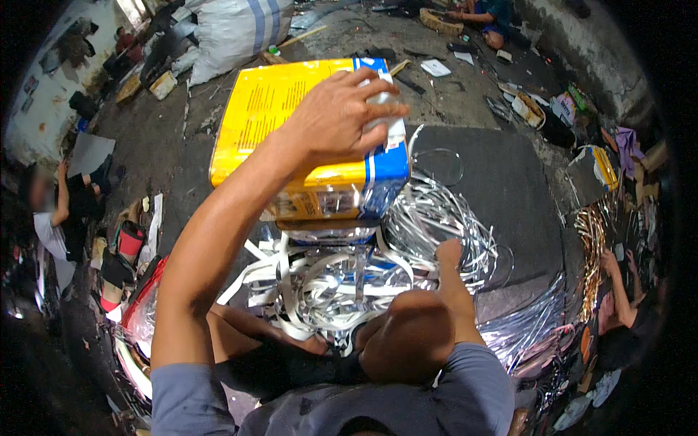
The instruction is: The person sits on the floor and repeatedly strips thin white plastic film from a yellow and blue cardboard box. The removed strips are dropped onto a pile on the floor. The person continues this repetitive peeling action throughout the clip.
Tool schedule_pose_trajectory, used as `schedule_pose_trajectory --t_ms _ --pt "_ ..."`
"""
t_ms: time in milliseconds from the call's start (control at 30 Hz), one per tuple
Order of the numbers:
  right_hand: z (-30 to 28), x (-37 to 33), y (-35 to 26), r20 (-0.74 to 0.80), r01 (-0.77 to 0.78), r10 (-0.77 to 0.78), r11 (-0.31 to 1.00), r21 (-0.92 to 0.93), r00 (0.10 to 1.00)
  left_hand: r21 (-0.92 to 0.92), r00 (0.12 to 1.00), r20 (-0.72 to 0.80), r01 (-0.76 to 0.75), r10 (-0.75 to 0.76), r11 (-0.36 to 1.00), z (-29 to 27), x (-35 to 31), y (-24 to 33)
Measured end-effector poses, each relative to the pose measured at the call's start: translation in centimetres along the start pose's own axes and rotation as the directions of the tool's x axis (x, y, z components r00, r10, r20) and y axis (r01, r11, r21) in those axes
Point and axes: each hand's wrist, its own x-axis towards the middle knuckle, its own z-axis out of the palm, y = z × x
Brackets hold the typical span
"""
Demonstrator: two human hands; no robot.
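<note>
In front of me stands a yellow and blue carton (256, 110), glossy and printed on its top and near side. My left hand (349, 112) reaches over its top, with bent fingers closed over a white piece (396, 129) at the blue end. What that piece is, I cannot make out. Lower and to the right, my right hand (449, 253) is closed at a tangled bundle of shiny silver strips (436, 211); its fingertips are hidden. White and silver strips (313, 291) lie heaped between my legs and the carton, partly covering what is beneath.
A dark mat (509, 182) spreads to the right. Beyond the carton stands a big white sack (233, 36) with blue stripes. More silver strips (523, 320) and golden strips (590, 254) lie at the right. Other people sit around the edges; scraps litter the floor.
</note>
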Motion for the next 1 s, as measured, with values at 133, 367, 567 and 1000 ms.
schedule_pose_trajectory --t_ms 133,367,567,1000 --pt "-1.4 0.6 3.2 0.363 -0.398 0.215 0.722 0.566 0.906 0.188 0.962 -0.222 -0.118 0.159 0.975 0.1 -0.4 2.6" --pt "-4.8 -4.3 2.9 0.167 -0.193 0.1 0.638 0.745 0.981 -0.501 0.95 0.31 0.183 -0.022 0.846 15.4 -12.6 19.8" --pt "-9.5 -9.4 0.2 0.326 -0.213 -0.113 0.552 0.806 0.939 -0.344 0.694 0.717 0.432 -0.064 0.834 26.3 -27.0 25.3" --pt "-31.1 -16.2 -16.3 0.413 0.342 -0.908 0.412 0.845 0.073 -0.22 0.706 0.707 0.259 -0.029 0.94 1.6 -10.9 16.1"
